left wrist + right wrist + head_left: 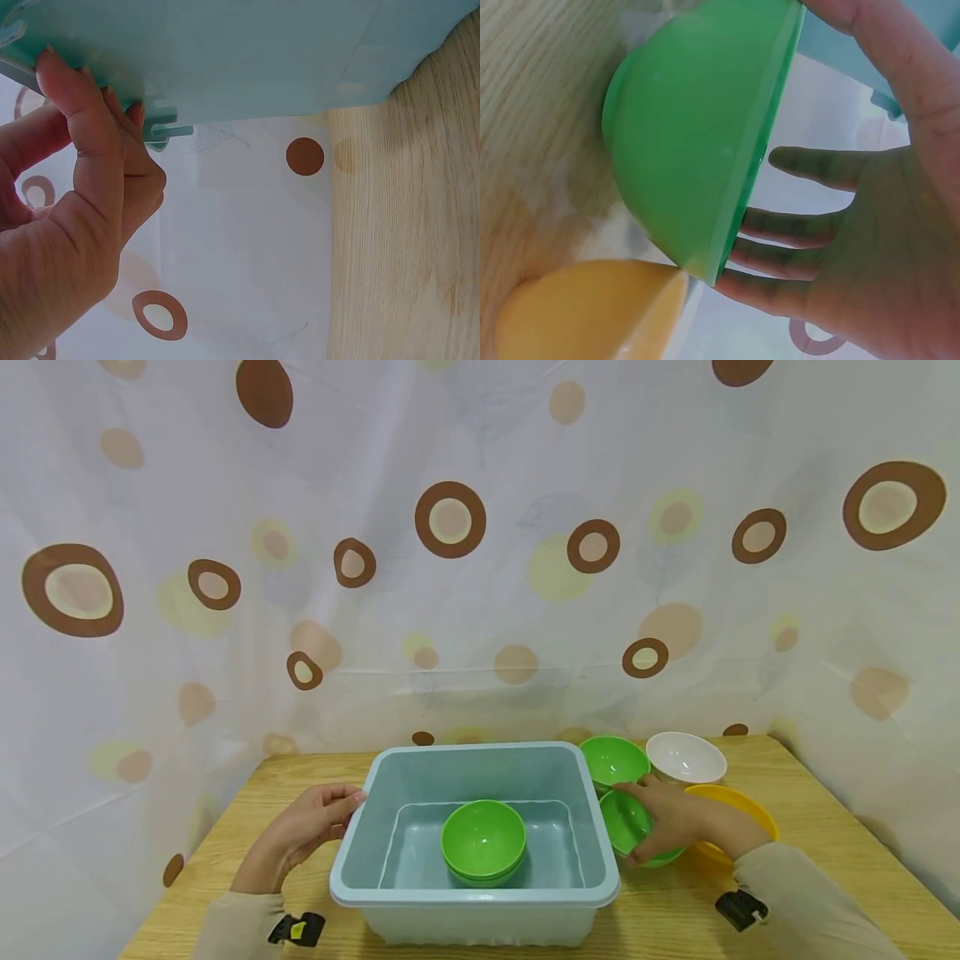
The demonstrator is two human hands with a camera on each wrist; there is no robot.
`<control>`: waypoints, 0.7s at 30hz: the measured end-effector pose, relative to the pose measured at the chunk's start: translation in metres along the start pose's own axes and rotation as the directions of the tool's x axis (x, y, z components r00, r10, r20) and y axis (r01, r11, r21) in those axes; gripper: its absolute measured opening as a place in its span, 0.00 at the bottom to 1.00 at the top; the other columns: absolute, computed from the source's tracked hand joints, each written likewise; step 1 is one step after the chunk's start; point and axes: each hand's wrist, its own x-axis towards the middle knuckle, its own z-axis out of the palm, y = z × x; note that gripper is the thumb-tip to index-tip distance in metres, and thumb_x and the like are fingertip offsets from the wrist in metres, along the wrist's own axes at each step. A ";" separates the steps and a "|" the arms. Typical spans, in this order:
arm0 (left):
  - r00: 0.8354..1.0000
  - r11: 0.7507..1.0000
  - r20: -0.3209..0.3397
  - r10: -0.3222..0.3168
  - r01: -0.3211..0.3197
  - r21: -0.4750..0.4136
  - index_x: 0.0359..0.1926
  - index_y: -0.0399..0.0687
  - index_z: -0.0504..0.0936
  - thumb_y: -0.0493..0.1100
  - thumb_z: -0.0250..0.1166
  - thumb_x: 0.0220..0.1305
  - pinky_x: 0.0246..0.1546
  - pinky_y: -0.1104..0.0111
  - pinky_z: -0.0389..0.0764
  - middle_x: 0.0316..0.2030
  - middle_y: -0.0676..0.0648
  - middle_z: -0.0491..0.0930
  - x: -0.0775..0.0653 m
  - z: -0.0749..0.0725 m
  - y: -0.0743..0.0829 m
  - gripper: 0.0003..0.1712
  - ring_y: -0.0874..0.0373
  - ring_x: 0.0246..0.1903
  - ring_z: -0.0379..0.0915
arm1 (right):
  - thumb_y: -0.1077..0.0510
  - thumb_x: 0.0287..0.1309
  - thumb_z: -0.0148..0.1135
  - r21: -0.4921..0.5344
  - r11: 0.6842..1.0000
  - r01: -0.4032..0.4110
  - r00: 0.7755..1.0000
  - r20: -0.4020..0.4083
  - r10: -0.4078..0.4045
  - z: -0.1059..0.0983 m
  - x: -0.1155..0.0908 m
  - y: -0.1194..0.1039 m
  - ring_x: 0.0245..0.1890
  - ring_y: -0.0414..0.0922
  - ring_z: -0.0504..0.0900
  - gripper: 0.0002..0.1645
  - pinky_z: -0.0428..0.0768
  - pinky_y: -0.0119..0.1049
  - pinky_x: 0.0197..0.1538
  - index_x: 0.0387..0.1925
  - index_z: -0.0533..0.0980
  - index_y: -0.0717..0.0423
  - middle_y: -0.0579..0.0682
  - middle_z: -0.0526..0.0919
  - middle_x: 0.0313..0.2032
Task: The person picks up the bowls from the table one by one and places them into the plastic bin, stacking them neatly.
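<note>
A light blue plastic tub (474, 895) stands on the table, with a small stack of green bowls (483, 843) inside it. At its left side my left hand (315, 822) pinches the rim; the left wrist view has those fingertips under the rim against the outer wall (240, 60). To the right of the tub, my right hand (678, 818) spans the mouth of another green bowl (621, 818). In the right wrist view, the thumb is at one side of this bowl's rim (739, 187), and the spread, fairly straight fingers reach the rim farther along.
Behind the right hand are another green bowl (611, 760) and a white bowl (686, 762). A yellow bowl (742, 806) sits beside the right wrist, partly covered by it. A spotted curtain (480, 610) hangs along the back of the wooden table (817, 868).
</note>
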 end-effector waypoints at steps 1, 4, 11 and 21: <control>1.000 1.000 0.000 -0.001 0.001 -0.002 0.48 0.29 0.75 0.46 0.54 0.73 0.36 0.67 0.80 0.33 0.47 0.77 0.000 0.000 0.000 0.20 0.58 0.30 0.74 | 0.40 0.32 0.79 -0.006 1.000 0.008 1.000 -0.005 -0.008 -0.001 0.000 0.000 0.53 0.63 0.70 0.59 0.71 0.62 0.53 0.64 0.66 0.65 0.69 0.67 0.56; 1.000 1.000 -0.003 -0.005 0.005 -0.008 0.48 0.29 0.74 0.46 0.54 0.73 0.36 0.67 0.80 0.33 0.47 0.77 0.000 0.000 0.001 0.20 0.58 0.30 0.74 | 0.40 0.31 0.79 -0.021 0.999 0.028 1.000 -0.012 -0.028 -0.004 -0.002 -0.002 0.50 0.59 0.71 0.59 0.73 0.58 0.52 0.63 0.66 0.67 0.64 0.69 0.51; 1.000 1.000 -0.007 -0.006 0.006 -0.005 0.49 0.28 0.74 0.46 0.55 0.73 0.36 0.67 0.80 0.33 0.47 0.77 -0.001 0.001 0.001 0.21 0.58 0.30 0.75 | 0.40 0.31 0.79 -0.001 1.000 0.031 1.000 0.000 -0.031 -0.011 -0.004 -0.004 0.49 0.58 0.71 0.60 0.74 0.57 0.49 0.63 0.65 0.67 0.65 0.67 0.52; 1.000 1.000 0.002 0.000 0.000 -0.013 0.48 0.29 0.74 0.47 0.56 0.72 0.34 0.68 0.79 0.32 0.48 0.77 0.000 0.000 -0.001 0.21 0.59 0.29 0.74 | 0.40 0.31 0.78 -0.041 0.998 0.044 0.998 -0.035 -0.045 -0.025 -0.008 -0.011 0.47 0.56 0.71 0.60 0.75 0.49 0.45 0.63 0.66 0.67 0.66 0.68 0.53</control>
